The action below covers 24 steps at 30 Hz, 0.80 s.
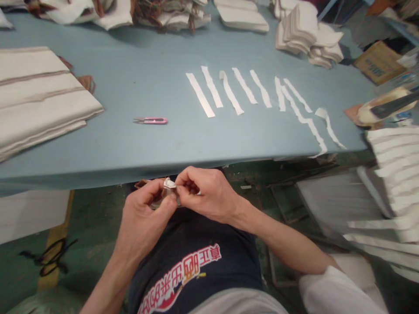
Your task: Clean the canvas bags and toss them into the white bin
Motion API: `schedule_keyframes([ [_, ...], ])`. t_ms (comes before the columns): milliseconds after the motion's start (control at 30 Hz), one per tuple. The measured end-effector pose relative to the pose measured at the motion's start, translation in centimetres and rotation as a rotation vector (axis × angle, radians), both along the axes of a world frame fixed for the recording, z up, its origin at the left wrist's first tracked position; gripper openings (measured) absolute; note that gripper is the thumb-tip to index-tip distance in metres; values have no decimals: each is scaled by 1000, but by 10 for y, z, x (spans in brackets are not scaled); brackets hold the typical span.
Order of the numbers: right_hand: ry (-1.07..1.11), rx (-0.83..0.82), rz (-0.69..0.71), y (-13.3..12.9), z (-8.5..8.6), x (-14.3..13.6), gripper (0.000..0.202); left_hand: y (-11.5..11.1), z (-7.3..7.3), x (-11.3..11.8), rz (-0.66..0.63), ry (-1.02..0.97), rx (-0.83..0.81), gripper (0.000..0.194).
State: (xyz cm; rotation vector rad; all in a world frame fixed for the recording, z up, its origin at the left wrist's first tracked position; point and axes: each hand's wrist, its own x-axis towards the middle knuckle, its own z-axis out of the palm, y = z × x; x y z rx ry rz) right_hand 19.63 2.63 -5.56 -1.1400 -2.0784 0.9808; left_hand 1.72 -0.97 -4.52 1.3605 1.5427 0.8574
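A small folded piece of whitish fabric point(169, 183) is held between both hands, just off the table's front edge. My left hand point(144, 213) pinches it from the left, thumb and index finger closed on it. My right hand point(207, 192) meets it from the right, its thumb and index fingertip pressed together at the fabric's edge. Brownish material shows behind the fingers, mostly hidden. Beyond the hands, pink thread snips point(155, 121) lie on the blue-grey table point(131, 148).
Several white strips point(200, 95) lie spread across the table. Folded cream fabric point(39, 96) covers its left end; further stacks point(299, 28) stand at the back. At right are a cardboard box point(378, 62) and hanging pale strips point(397, 170).
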Motion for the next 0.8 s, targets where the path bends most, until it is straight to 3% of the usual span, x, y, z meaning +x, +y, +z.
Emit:
schedule_keyframes([
  [67, 107, -210, -17, 1, -3, -1, 8, 1, -2, 0, -7, 0, -23, 21],
  [167, 179, -322, 5, 2, -3, 1, 6, 0, -2, -4, -44, 6, -60, 25],
  [333, 181, -216, 27, -2, 1, 2, 7, 0, 4, -8, -69, -3, -32, 27],
  [633, -18, 17, -18, -10, -2, 2, 12, 1, 3, -7, -39, 19, 1, 20],
  [700, 3, 6, -41, -10, -2, 3, 12, 1, 4, -7, -40, -13, -23, 20],
  [800, 109, -155, -54, -10, -1, 5, 8, 2, 6, -8, -47, -73, -59, 20],
])
